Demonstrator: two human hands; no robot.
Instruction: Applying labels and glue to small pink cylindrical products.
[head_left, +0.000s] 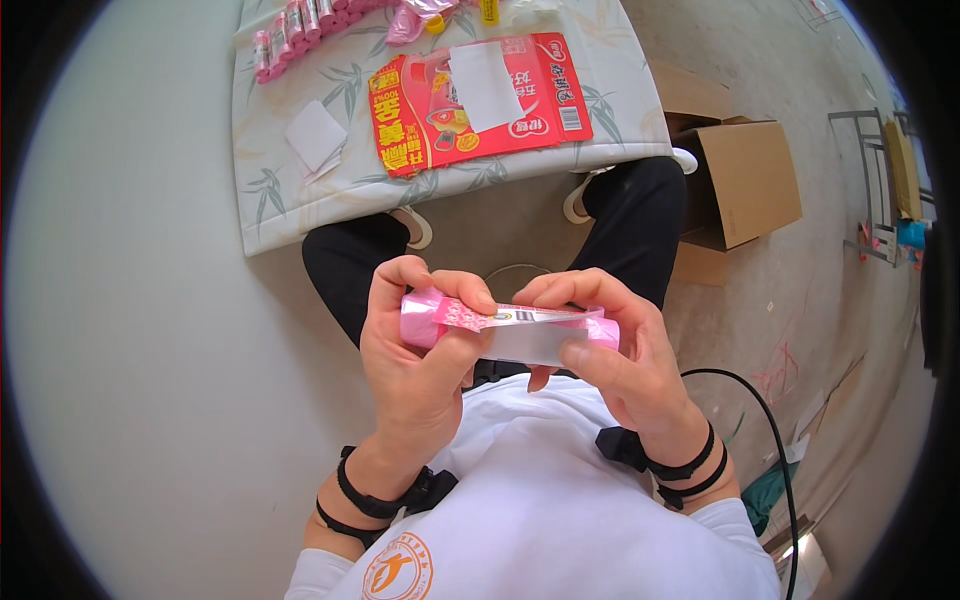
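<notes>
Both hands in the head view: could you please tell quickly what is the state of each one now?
Left hand: closed, holding left end of the pink roll.
Right hand: closed, holding the roll's right end, thumb against the paper label.

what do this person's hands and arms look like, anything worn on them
The left hand and right hand wear no gloves. Each forearm has black straps with a chunky black block. White sleeves cover the arms farther back. A black cable curves past the right forearm.

Left fingers (pixel 462 288) pinch — right fingers (pixel 580 287) mirror them.
</notes>
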